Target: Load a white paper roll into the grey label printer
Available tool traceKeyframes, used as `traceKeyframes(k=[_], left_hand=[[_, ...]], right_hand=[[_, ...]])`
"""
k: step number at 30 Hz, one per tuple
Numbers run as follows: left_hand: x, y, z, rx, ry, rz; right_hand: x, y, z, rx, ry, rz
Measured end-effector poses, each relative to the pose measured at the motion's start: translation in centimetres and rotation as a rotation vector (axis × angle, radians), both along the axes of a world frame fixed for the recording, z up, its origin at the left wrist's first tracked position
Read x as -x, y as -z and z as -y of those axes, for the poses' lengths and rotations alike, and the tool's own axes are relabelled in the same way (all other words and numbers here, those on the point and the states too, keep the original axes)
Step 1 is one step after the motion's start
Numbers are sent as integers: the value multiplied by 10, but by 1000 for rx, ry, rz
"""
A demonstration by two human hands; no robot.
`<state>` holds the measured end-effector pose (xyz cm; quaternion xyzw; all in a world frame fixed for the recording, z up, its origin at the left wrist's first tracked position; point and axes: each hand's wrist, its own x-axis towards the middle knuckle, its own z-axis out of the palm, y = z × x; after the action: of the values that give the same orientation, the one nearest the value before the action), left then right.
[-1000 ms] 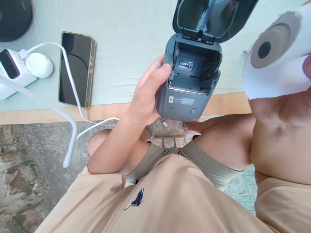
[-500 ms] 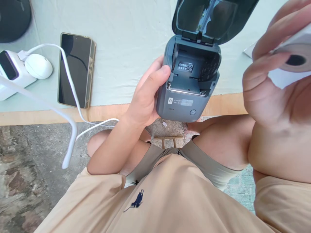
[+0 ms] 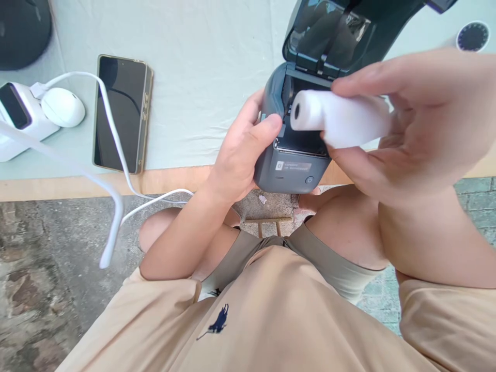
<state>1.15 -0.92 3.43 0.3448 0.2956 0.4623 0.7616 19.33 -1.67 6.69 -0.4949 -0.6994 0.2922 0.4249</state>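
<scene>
My left hand (image 3: 248, 147) grips the left side of a dark grey label printer (image 3: 289, 178), thumb at the edge of its paper bay. The printer's lid (image 3: 333, 39) is swung up, leaning away toward the far side. Between the fingers and thumb of my right hand (image 3: 411, 124) is a white paper roll (image 3: 351, 116), lying sideways with its dark core hole facing left. It is over the printer's bay and hides much of the inside. Whether the roll touches the bay I cannot tell. A power button shows on the printer's front.
A phone (image 3: 120, 113) lies left of the printer on the pale tablecloth (image 3: 182, 62), a white cable (image 3: 110, 111) crossing it. Further left are a white device with a dark screen (image 3: 15, 106), a white earbud case (image 3: 63, 107) and a black round object (image 3: 23, 33). A white cylinder (image 3: 473, 36) is at far right.
My right hand has brought the paper roll leftward from the right edge to over the printer's bay. The printer has shifted slightly right, its lid leaning further right.
</scene>
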Motion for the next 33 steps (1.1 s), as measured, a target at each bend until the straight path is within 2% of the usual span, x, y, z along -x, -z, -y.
traceKeyframes(k=[3, 5, 7, 11, 14, 17, 23, 29, 33], left_hand=[[0, -2, 0, -19, 2, -28], [0, -3, 1, -32, -9, -44], [0, -3, 2, -50, -17, -73], [-1, 1, 1, -113, -14, -123], [-1, 4, 0, -44, -21, -45], [0, 4, 0, 15, -13, 18], [2, 5, -1, 30, 8, 78], [2, 5, -2, 27, 10, 77], [2, 3, -2, 35, -15, 85]], right_hand=[[5, 3, 1, -310, -69, 249], [7, 7, -1, -421, -109, 296], [7, 10, -3, -425, -130, 268], [7, 10, -5, -377, -73, 185], [7, 10, -5, -370, -41, 144], [9, 12, -3, -376, -41, 195], [13, 15, -1, -360, -73, 234], [9, 15, -3, -538, -89, 352], [19, 17, 4, -635, -113, 338]])
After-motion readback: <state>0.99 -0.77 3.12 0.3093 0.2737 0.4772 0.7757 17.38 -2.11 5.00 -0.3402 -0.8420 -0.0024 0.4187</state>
